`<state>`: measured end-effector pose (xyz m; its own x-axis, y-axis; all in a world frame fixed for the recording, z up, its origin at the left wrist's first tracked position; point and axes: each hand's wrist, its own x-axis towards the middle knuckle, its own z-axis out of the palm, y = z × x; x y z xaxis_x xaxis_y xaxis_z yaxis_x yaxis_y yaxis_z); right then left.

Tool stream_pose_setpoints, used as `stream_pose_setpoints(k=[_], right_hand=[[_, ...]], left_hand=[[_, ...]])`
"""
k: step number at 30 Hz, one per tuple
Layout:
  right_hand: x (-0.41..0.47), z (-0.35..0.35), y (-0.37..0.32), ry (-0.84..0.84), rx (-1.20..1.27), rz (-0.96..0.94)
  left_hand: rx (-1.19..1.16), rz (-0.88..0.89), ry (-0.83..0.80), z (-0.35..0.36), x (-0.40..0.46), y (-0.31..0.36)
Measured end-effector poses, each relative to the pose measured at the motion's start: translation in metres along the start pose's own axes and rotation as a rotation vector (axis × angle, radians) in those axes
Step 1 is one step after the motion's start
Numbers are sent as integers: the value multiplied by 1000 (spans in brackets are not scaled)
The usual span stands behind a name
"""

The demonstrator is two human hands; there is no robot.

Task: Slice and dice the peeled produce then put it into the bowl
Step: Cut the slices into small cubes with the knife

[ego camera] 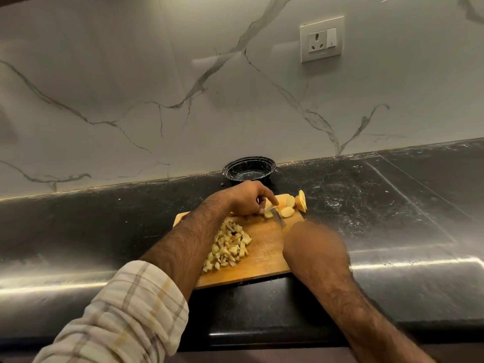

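A wooden cutting board (264, 254) lies on the black counter. On its near left part sits a heap of pale yellow diced pieces (229, 246). At the board's far end lie several round potato slices (287, 212). My left hand (245, 199) presses its fingertips on a slice (269, 214) there. My right hand (313, 243), blurred, grips a knife (279, 218) whose blade points up to the slice under my left fingers. A black bowl (248, 169) stands empty behind the board against the wall.
The dark glossy counter (392, 205) runs left and right of the board, with a rounded front edge. A marble-patterned wall (157, 87) rises behind, with a power socket (321, 39) at upper right.
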<state>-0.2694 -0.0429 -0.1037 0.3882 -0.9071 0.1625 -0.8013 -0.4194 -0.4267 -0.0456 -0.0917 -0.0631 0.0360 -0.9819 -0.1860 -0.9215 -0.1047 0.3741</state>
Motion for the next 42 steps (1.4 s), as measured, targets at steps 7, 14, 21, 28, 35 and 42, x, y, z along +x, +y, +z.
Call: stream_pose_setpoints(k=[7,14,21,28,35,42], right_hand=[[1,-1,-1,-36,-34,15],[2,-2,-3,-73,-33,18],[1,-4,-4,-105,-44,16],[2,-6,-7,-148,-59,26],[1,-7,-8,-139,-72,15],[1,-5,-8,-121,-74,16]], left_hand=[[104,35,-21,-9,7,4],[204,21,-91,-14,13,8],[268,-3,-149,-18,19,11],[248,6,-111,-11,9,3],[259,27,77,-1,-7,7],[36,3,391,0,-18,3]])
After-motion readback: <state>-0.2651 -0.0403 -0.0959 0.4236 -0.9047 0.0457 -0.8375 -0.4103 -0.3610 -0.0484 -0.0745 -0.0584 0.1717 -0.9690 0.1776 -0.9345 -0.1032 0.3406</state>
